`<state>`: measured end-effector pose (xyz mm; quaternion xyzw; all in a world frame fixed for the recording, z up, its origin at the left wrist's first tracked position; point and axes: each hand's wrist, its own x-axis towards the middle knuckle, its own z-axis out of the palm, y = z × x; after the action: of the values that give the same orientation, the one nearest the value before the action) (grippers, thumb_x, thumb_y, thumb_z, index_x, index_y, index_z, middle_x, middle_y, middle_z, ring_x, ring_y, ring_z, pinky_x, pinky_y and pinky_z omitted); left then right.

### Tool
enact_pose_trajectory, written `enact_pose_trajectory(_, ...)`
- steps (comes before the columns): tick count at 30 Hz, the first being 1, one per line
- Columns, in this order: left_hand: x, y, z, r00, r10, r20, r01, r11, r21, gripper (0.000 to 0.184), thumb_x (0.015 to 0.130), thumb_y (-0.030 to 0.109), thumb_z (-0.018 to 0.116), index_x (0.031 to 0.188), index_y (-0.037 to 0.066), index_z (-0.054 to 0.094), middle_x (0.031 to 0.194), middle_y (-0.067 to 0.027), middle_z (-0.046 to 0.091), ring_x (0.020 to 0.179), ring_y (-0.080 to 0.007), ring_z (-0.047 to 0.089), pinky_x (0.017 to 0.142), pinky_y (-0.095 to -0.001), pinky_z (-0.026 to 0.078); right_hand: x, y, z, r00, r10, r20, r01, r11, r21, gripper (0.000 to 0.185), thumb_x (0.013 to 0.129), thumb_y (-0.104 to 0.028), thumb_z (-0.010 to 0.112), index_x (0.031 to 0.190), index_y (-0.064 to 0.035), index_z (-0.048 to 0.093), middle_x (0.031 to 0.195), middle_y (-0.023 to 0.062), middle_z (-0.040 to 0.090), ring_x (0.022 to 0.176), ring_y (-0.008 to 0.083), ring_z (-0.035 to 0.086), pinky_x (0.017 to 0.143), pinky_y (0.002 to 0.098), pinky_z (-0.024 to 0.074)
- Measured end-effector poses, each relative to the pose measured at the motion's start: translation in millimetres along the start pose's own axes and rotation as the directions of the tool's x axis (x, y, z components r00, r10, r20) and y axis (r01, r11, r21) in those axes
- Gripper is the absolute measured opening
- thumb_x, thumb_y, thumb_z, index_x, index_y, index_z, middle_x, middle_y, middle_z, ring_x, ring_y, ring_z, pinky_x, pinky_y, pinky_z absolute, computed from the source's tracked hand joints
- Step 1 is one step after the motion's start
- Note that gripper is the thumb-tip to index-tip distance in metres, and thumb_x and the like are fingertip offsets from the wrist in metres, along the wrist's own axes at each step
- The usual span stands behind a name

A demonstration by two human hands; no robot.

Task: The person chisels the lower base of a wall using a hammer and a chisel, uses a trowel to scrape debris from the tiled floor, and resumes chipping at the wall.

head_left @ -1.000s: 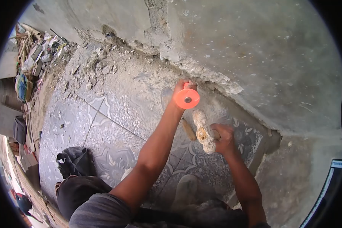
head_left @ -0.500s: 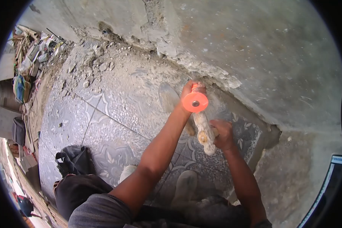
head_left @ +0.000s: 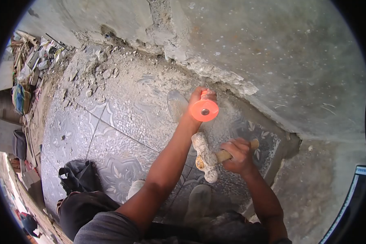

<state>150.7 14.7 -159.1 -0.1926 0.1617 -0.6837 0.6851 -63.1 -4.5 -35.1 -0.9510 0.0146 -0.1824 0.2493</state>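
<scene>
My left hand (head_left: 198, 96) has its fingers clamped around the orange-guarded chisel (head_left: 205, 112), near the wall's (head_left: 280, 69) crumbling base. My right hand's (head_left: 238, 157) fingers are wrapped around the hammer's wooden handle (head_left: 224, 155); the hammer's crusted head (head_left: 205, 157) sits left of them, above the tiled floor (head_left: 120, 142). A flat blade (head_left: 175, 105) lies left of the left fingers.

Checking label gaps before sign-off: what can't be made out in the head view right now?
All in the head view:
- Tip of the steel chisel with round orange guard: lost behind the left hand and in dusty rubble; wall contact can't be told.
- Rest of the flat grey rounded blade: left forearm covers it.
- Contents of the crumpled black bag: hidden by its folds.
- Lettering on the blue-white strip: too small, cut by the lens rim.
</scene>
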Motion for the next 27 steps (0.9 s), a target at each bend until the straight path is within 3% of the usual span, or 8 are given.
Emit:
enact_pose_trajectory(5, 6, 5, -1, 0.999, 0.021, -0.036, -0.022, 1.000, -0.016, 0.018, 0.086, 0.016, 0.043, 0.069, 0.009, 0.043, 0.052, 0.0043, 0.041, 0.045, -0.0088, 0.039, 0.045, -0.0231, 0.038, 5, 7, 7, 0.999, -0.046, -0.029, 0.047, 0.998, 0.033, 0.021, 0.059, -0.008, 0.065, 0.079, -0.0063, 0.061, 0.069, 0.0094, 0.062, 0.061, 0.0309, 0.061, 0.055, 0.0393, 0.0455)
enact_pose_trajectory(8, 7, 11, -8, 0.999, -0.040, 0.033, 0.040, 0.999, 0.008, 0.018, 0.086, 0.016, 0.043, 0.069, 0.010, 0.043, 0.053, 0.0041, 0.041, 0.047, -0.0093, 0.040, 0.046, -0.0236, 0.039, 10, 42, 38, 0.970, 0.241, 0.034, -0.237, 0.967, -0.089, 0.018, 0.061, -0.008, 0.064, 0.079, -0.0065, 0.061, 0.070, 0.0121, 0.062, 0.063, 0.0352, 0.061, 0.056, 0.0431, 0.0459)
enact_pose_trajectory(11, 10, 18, -10, 0.999, -0.039, 0.032, 0.038, 0.999, 0.018, 0.016, 0.086, 0.016, 0.043, 0.070, 0.010, 0.043, 0.055, 0.0040, 0.042, 0.050, -0.0100, 0.042, 0.048, -0.0241, 0.039, 4, 28, 31, 0.956, 0.280, 0.088, -0.275, 0.959, -0.069, 0.014, 0.065, -0.008, 0.063, 0.079, -0.0064, 0.060, 0.072, 0.0151, 0.062, 0.067, 0.0389, 0.061, 0.058, 0.0462, 0.0464)
enact_pose_trajectory(14, 8, 18, -7, 0.998, -0.039, 0.055, 0.039, 0.999, -0.002, 0.016, 0.085, 0.016, 0.043, 0.071, 0.010, 0.043, 0.056, 0.0035, 0.043, 0.053, -0.0107, 0.042, 0.050, -0.0247, 0.040, 4, 18, 18, 0.993, 0.117, 0.006, -0.117, 0.993, -0.027, 0.013, 0.067, -0.007, 0.063, 0.079, -0.0063, 0.059, 0.073, 0.0156, 0.062, 0.069, 0.0399, 0.061, 0.060, 0.0468, 0.0472)
enact_pose_trajectory(17, 15, 20, -19, 1.000, -0.019, 0.022, 0.019, 1.000, 0.012, 0.017, 0.085, 0.017, 0.044, 0.070, 0.010, 0.044, 0.055, 0.0031, 0.042, 0.049, -0.0108, 0.041, 0.047, -0.0243, 0.039, 1, 39, 38, 0.895, 0.441, 0.073, -0.426, 0.891, -0.157, 0.016, 0.065, -0.008, 0.064, 0.080, -0.0052, 0.058, 0.075, 0.0149, 0.064, 0.070, 0.0383, 0.063, 0.062, 0.0467, 0.0496)
enact_pose_trajectory(23, 11, 27, -21, 1.000, -0.026, 0.008, 0.026, 0.999, 0.043, 0.017, 0.084, 0.018, 0.045, 0.069, 0.010, 0.043, 0.060, 0.0017, 0.045, 0.051, -0.0123, 0.045, 0.049, -0.0257, 0.041, -1, 34, 29, 0.974, 0.212, -0.075, -0.214, 0.977, -0.018, 0.014, 0.072, -0.010, 0.062, 0.084, -0.0048, 0.059, 0.076, 0.0172, 0.065, 0.073, 0.0407, 0.063, 0.064, 0.0487, 0.0493)
enact_pose_trajectory(26, 18, 47, -35, 1.000, -0.020, 0.022, 0.018, 0.996, 0.086, 0.017, 0.083, 0.019, 0.045, 0.069, 0.010, 0.043, 0.061, 0.0017, 0.046, 0.052, -0.0128, 0.046, 0.050, -0.0265, 0.041, 7, 45, 38, 0.858, 0.510, 0.064, -0.489, 0.848, -0.203, 0.014, 0.071, -0.010, 0.063, 0.084, -0.0059, 0.059, 0.075, 0.0160, 0.064, 0.073, 0.0386, 0.063, 0.063, 0.0473, 0.0497)
enact_pose_trajectory(27, 17, 54, -34, 1.000, -0.002, 0.013, 0.000, 0.993, 0.121, 0.017, 0.083, 0.019, 0.045, 0.069, 0.010, 0.043, 0.061, 0.0020, 0.045, 0.052, -0.0127, 0.046, 0.050, -0.0265, 0.041, 6, 42, 34, 0.875, 0.482, 0.039, -0.472, 0.868, -0.157, 0.014, 0.070, -0.009, 0.064, 0.083, -0.0061, 0.059, 0.075, 0.0155, 0.064, 0.072, 0.0380, 0.063, 0.063, 0.0465, 0.0500)
